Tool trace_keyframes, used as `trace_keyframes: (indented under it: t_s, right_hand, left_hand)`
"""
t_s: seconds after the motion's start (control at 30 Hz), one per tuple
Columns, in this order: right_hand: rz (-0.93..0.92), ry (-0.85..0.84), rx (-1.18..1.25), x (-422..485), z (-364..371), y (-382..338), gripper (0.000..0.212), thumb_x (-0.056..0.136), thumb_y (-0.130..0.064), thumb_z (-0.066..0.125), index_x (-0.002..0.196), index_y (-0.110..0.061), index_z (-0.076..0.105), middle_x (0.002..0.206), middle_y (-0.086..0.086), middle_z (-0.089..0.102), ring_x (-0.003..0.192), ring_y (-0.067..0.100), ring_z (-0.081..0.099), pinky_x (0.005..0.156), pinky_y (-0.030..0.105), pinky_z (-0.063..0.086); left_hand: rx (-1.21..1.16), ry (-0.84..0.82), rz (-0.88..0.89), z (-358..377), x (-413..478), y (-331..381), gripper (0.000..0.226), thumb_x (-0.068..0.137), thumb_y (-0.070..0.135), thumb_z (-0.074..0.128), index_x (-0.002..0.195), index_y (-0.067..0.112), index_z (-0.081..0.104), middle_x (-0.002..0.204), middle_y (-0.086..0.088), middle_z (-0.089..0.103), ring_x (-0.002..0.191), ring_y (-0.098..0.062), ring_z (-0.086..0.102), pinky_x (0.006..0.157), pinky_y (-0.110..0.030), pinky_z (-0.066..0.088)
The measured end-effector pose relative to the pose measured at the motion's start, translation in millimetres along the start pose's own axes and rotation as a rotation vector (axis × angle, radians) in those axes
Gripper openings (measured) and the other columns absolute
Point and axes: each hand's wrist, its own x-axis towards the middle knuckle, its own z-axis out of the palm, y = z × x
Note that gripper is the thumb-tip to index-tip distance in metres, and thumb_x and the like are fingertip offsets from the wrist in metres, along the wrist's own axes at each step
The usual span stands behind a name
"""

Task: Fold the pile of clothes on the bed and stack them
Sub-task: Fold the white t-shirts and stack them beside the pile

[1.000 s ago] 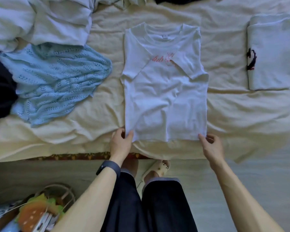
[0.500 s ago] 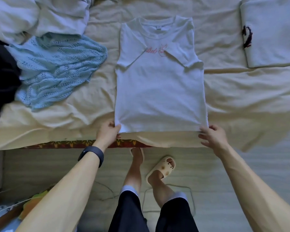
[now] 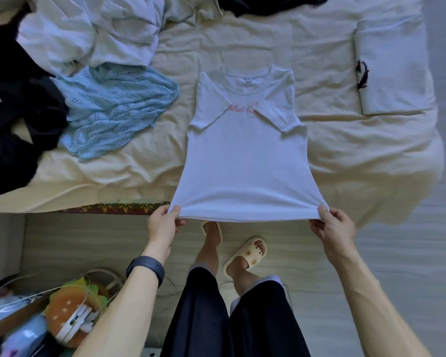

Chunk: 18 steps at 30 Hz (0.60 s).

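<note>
- Bed (image 3: 242,42) loaded at the left with an unfolded heap: white garments (image 3: 88,29), black garments (image 3: 16,99), a blue knit top (image 3: 113,106). Most of the folding judged still ahead.
- Mid-bed, the white T-shirt (image 3: 245,161), front up, both sleeves already turned in over the chest, hem drawn out past the bed's near edge.
- Long axis near to far: collar toward the far side, hem toward the person.
- At the right, one folded white garment (image 3: 394,73), the only finished piece in view, nothing stacked on it yet.
- Left hand (image 3: 162,225) pinching the hem's left corner, right hand (image 3: 332,228) pinching the right corner, well apart, hem taut between them.
- Likely next: hem up toward the collar.
</note>
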Motion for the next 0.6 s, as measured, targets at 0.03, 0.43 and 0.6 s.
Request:
trace_keyframes:
  t_s: [0.03, 0.43, 0.6]
  right_hand:
    - [0.01, 0.008, 0.007, -10.9, -5.6, 3.1, 0.014, 0.102, -0.018, 0.06, 0.089, -0.014, 0.059, 0.089, 0.009, 0.064, 0.071, 0.018, 0.064, 0.059, 0.022, 0.056]
    - [-0.153, -0.194, -0.057, -8.3, 13.0, -71.8, 0.045, 0.085, 0.018, 0.052, 0.103, -0.02, 0.066, 0.087, -0.003, 0.075, 0.072, 0.01, 0.07, 0.064, 0.018, 0.054]
    - [-0.362, -0.12, -0.288, 64.1, 71.5, -139.0, 0.023, 0.096, -0.027, 0.069, 0.073, -0.029, 0.067, 0.064, -0.015, 0.061, 0.059, 0.004, 0.051, 0.063, 0.024, 0.043]
  left_hand:
    - [0.004, 0.013, 0.0, -7.0, -11.5, -3.1, 0.02, 0.1, 0.019, 0.059, 0.117, 0.011, 0.065, 0.095, -0.003, 0.071, 0.063, -0.015, 0.065, 0.057, -0.028, 0.047]
    - [0.133, -0.383, 0.196, -33.2, -11.3, 83.5, 0.029, 0.083, 0.006, 0.073, 0.104, 0.025, 0.075, 0.1, 0.006, 0.077, 0.086, -0.013, 0.068, 0.067, -0.022, 0.046]
    - [0.425, -0.196, 0.47, -7.0, 70.0, 164.9, 0.033, 0.094, 0.04, 0.068, 0.073, 0.015, 0.06, 0.065, 0.003, 0.061, 0.059, -0.01, 0.05, 0.057, -0.024, 0.039]
